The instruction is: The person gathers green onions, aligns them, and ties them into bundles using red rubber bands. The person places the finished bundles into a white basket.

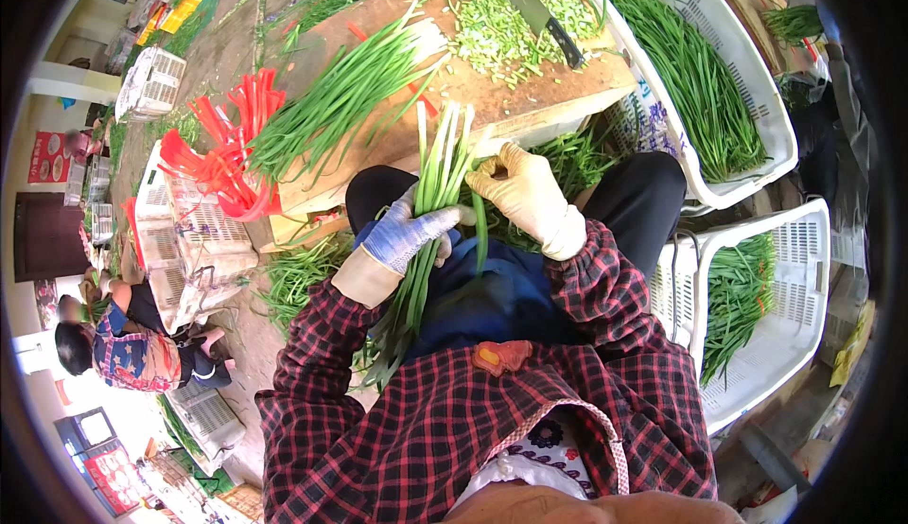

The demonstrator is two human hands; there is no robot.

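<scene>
My left hand (410, 234), in a blue-and-white knit glove, grips a bunch of garlic chives (441, 162) over my lap. Their pale stem ends point up toward the wooden block, and the green leaves hang down past my wrist. Beside it, my right hand (528, 194) wears a cream glove. Its thumb and forefinger pinch a single chive stalk (482, 233), whose green leaf dangles below the fingertips. A larger bundle of chives (340, 98) rests on the wooden chopping block (518, 102) in front of me, pale ends to the right.
A cleaver (528, 2) lies on chopped stem pieces (489, 34) atop the block. Red plastic strips (227, 162) hang over an upturned white crate (213, 233). White crates (784, 141) (766, 389) with chives stand at right. Another person (142, 347) sits at left.
</scene>
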